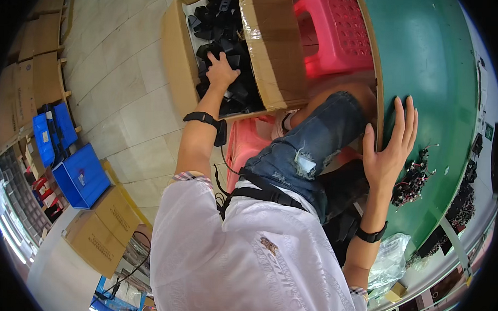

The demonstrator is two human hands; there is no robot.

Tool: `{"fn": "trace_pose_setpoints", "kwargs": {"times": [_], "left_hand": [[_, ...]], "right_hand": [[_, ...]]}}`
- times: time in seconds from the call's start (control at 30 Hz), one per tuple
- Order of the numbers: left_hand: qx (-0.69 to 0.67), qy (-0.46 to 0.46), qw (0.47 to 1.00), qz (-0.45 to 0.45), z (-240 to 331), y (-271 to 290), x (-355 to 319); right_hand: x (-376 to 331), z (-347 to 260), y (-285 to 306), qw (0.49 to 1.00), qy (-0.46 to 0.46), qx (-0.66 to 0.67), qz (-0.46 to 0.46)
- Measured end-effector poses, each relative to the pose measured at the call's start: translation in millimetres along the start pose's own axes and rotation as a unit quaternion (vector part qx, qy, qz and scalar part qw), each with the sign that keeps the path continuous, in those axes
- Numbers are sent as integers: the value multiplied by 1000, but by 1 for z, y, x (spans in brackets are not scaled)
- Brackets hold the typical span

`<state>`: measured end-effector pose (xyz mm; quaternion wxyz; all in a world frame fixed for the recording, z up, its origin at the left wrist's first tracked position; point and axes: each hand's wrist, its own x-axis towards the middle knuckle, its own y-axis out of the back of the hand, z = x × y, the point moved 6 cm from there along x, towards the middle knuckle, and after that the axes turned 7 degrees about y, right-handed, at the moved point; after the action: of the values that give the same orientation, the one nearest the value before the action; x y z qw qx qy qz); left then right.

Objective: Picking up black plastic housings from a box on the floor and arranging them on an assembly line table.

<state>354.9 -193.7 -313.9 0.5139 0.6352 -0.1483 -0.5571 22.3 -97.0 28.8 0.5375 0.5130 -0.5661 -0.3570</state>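
My left hand point(221, 73) reaches down into an open cardboard box point(178, 65) on my left. Its fingers are apart and touch the heap of small black plastic parts point(223, 26) inside; no part shows in its grasp, though some fingertips dip among them. On the other side, my right hand point(390, 155) lies at the edge of a green-topped table point(427, 68), fingers stretched out and holding nothing. Close to that wrist, a tangled bunch of small dark wired parts point(414, 180) rests on the tabletop.
A pink plastic stool point(349, 33) stands between the box and the table. Blue bins point(82, 176) and cardboard cartons point(106, 227) line the left side. A clear plastic bag point(388, 262) lies by the table's near end. Pale tiles point(131, 85) cover the floor.
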Motion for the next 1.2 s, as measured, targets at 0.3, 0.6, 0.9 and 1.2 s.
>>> {"fn": "trace_pose_setpoints", "kwargs": {"times": [0.3, 0.6, 0.9, 1.2], "left_hand": [[24, -44, 995, 84, -1, -33, -27], [15, -11, 1000, 25, -10, -22, -6], [-20, -67, 995, 66, 7, -30, -6], [7, -20, 998, 52, 11, -37, -22]], "right_hand": [[1, 0, 1, 1000, -4, -10, 1], [-3, -9, -3, 1000, -8, -18, -5], [1, 16, 7, 999, -35, -20, -2], [-2, 7, 9, 1000, -27, -1, 12]]}}
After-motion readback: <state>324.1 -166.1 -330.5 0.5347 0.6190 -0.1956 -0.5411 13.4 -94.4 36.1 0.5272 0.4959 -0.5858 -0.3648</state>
